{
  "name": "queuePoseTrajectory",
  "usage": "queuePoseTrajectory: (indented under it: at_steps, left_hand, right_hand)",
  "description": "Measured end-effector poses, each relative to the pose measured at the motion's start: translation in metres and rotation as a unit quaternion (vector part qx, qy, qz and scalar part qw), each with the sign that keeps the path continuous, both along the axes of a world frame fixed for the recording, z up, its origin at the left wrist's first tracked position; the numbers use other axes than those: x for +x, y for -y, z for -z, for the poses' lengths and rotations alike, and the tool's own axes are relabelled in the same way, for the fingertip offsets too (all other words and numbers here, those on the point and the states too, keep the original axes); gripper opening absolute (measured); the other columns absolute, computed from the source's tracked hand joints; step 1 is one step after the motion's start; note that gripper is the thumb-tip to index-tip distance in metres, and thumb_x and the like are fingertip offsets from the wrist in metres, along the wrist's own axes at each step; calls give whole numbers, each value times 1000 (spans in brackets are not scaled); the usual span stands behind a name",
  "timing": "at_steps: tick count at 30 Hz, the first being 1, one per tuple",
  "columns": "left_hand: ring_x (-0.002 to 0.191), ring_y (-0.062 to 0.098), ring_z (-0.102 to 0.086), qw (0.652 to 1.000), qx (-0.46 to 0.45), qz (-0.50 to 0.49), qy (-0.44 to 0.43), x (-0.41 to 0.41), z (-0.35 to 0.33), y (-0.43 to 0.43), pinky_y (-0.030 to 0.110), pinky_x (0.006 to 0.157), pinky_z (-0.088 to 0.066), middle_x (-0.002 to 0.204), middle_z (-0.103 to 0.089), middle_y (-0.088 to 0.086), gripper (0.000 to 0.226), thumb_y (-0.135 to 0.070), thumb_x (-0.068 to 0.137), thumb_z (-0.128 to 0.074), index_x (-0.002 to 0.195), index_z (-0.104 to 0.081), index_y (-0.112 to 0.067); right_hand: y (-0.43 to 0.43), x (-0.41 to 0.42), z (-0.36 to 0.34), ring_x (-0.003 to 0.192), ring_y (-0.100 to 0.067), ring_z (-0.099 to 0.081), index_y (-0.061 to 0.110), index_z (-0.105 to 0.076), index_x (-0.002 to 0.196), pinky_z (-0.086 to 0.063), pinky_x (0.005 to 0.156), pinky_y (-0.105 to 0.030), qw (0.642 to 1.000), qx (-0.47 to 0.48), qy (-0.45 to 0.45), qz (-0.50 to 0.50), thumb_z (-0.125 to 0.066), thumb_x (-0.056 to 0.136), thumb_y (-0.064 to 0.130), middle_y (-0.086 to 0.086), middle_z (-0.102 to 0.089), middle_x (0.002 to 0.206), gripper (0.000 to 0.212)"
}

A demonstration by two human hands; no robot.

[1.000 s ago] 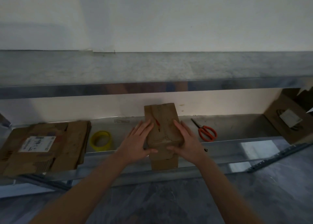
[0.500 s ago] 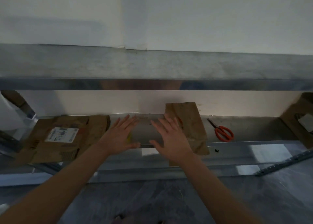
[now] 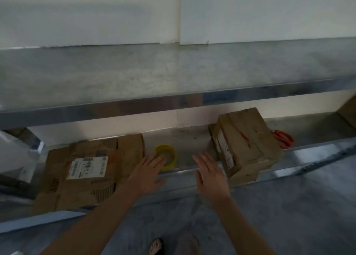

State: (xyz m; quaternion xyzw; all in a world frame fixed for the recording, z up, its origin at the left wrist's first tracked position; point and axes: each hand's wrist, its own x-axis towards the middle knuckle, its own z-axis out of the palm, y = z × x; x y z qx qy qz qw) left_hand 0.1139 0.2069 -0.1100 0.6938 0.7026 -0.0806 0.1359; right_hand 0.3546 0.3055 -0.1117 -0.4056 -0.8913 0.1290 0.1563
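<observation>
Dull grey metal shelving fills your view: a scuffed upper shelf [image 3: 173,71] over a lower metal shelf [image 3: 185,139] with a bright front lip, against a pale wall. Lying flat on the lower shelf with its hole facing up is a small yellow tape roll [image 3: 170,152].

Your left hand [image 3: 148,170] reaches over the roll's near left edge with its fingers straight and together, gripping nothing. You cannot tell whether they touch it. Your right hand [image 3: 210,175] hangs open with its fingers spread, holding nothing, between the roll and a creased brown cardboard box [image 3: 248,145].

That box's long axis runs from the lip back towards the wall, and its near end overhangs the lip. A stack of flattened brown cardboard with a white label [image 3: 92,166] crowds the roll's left side. Orange-handled scissors [image 3: 285,138] peek out behind the box.
</observation>
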Motion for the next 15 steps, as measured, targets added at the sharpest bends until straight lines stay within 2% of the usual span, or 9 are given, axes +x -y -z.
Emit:
queuePoseTrajectory:
  at_steps: [2, 6, 9, 12, 15]
  left_hand:
    - [148, 20, 12, 1000, -6, 11, 11, 0, 6, -4, 37, 118, 6, 161, 7, -4, 74, -60, 96, -28, 154, 1, -23]
    - [148, 19, 13, 1000, -18, 20, 16, -5, 11, -14, 37, 119, 4, 161, 5, -4, 75, -61, 95, -30, 154, -1, -23]
    - [148, 19, 11, 999, -18, 24, 14, -11, 15, -19, 37, 119, 5, 162, 2, -4, 75, -61, 95, -29, 154, -3, -23]
    - [148, 19, 10, 999, -25, 37, 6, -16, 19, -19, 38, 119, 6, 162, -3, -4, 72, -59, 96, -29, 154, -6, -23]
    - [148, 17, 9, 999, -13, 44, 3, -16, 22, -18, 38, 120, 5, 161, -9, -6, 66, -55, 98, -29, 154, -11, -24]
  right_hand:
    - [4, 10, -2, 143, -19, -35, 23, -41, 149, -32, 111, -29, 1000, -1, -7, -14, -56, 96, 30, -2, -40, 154, 55]
    - [0, -12, 5, 152, -19, -7, 30, -10, 157, -8, 121, -33, 992, -74, 97, -31, -39, 100, 48, 1, -12, 164, 66]
    - [-4, -34, 17, 152, -19, 1, 28, 1, 157, 1, 121, -34, 985, -80, 148, -42, -35, 101, 49, 1, -1, 165, 70]
    - [-4, -47, 31, 152, -18, 2, 26, -1, 158, 1, 122, -34, 981, -102, 163, -30, -34, 101, 49, 1, -2, 165, 69]
    - [-5, -54, 41, 151, -19, -9, 22, -22, 156, -5, 122, -33, 982, -125, 145, -9, -33, 103, 46, -1, -18, 163, 59]
